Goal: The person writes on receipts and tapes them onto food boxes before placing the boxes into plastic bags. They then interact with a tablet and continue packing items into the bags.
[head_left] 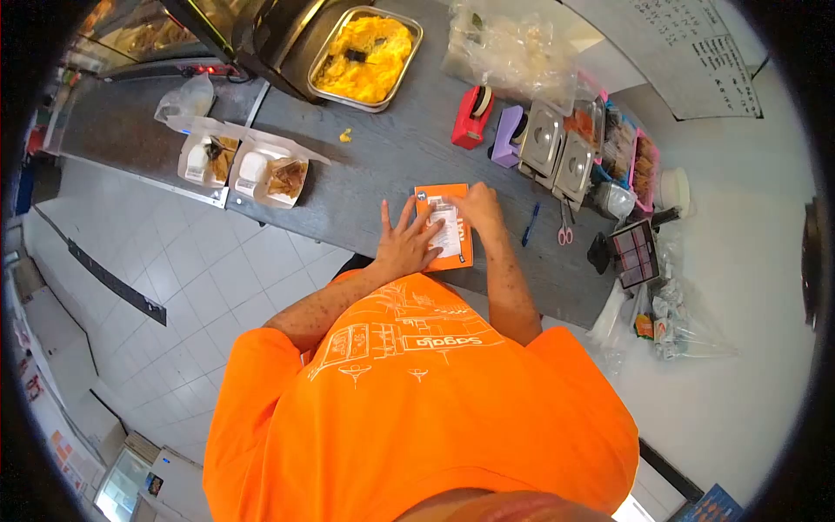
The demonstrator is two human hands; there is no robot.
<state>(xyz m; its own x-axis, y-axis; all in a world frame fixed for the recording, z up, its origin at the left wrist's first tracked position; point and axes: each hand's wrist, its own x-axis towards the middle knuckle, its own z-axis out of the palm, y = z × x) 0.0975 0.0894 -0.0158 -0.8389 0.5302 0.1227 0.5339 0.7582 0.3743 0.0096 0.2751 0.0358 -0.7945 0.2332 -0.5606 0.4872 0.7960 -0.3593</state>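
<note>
An orange box (466, 248) with white lettering lies at the counter's front edge, and a white printed slip (447, 230) rests on its top. My left hand (403, 242) is spread flat over the left side of the box, fingertips on the slip. At the slip's upper right, my right hand (480, 210) is closed with bent fingers pressed together; whatever they pinch is hidden. To the right of that hand lie a blue pen (530, 224) and pink-handled scissors (565, 233). Beyond the box stand a red tape dispenser (470, 123) and a purple tape dispenser (506, 143).
Two open takeaway boxes (291, 193) with food stand at the left counter edge. A metal tray (376, 108) of yellow food is at the back. Lidded steel containers (541, 143), plastic bags (513, 52) and a small dark-screened device (635, 252) line the right side.
</note>
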